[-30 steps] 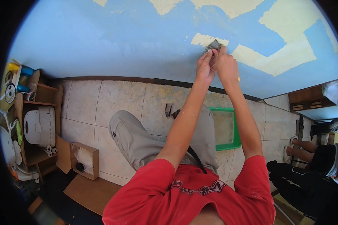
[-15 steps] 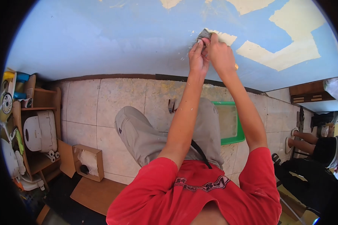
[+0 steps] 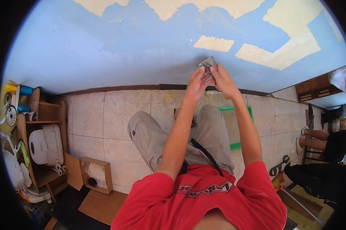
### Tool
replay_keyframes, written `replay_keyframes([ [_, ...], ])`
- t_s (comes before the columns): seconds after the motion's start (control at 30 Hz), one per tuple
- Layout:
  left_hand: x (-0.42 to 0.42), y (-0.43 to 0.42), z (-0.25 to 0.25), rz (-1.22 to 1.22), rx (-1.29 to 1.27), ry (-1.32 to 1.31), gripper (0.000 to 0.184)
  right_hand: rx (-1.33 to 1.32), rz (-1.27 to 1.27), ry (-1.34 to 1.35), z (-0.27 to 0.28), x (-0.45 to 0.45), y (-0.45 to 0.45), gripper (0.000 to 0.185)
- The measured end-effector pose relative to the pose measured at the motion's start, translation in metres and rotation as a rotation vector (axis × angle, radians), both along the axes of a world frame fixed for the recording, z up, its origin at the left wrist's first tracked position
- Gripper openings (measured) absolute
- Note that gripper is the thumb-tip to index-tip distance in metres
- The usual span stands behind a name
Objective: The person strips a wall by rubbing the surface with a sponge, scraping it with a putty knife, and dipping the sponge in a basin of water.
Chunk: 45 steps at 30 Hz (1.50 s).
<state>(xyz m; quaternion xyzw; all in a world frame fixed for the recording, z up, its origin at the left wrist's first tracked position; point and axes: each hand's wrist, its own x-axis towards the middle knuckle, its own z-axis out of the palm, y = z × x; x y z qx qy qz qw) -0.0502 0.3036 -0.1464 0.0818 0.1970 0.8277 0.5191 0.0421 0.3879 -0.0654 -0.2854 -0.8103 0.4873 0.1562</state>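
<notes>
Both hands are on a scraper (image 3: 208, 62), whose grey, smeared blade points up toward the wall. My left hand (image 3: 196, 83) pinches the left side of the blade between thumb and fingers. My right hand (image 3: 224, 82) closes round the right side, and the handle is mostly hidden beneath it. Just beyond the blade rises a blue wall (image 3: 104, 50) with peeled areas. A cream bare patch (image 3: 214, 43) with ragged edges lies a little above the scraper, apart from it.
A green-rimmed tray (image 3: 251, 113) lies on the tiled floor (image 3: 88, 122) by my right knee. At left are a wooden shelf (image 3: 46, 121) and an open cardboard box (image 3: 107, 177). Another person's legs (image 3: 315, 138) show at far right.
My hands and the scraper have come down and back from the wall, uncovering the cream patch. The grip has shifted, with the blade now between both hands. The view has tilted slightly upward.
</notes>
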Motion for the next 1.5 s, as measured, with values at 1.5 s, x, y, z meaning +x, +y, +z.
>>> replay_keyframes([
  [1.5, 0.011, 0.079, 0.046, 0.163, 0.166, -0.340, 0.011, 0.939, -0.107, -0.228, 0.063, -0.021, 0.029, 0.020],
])
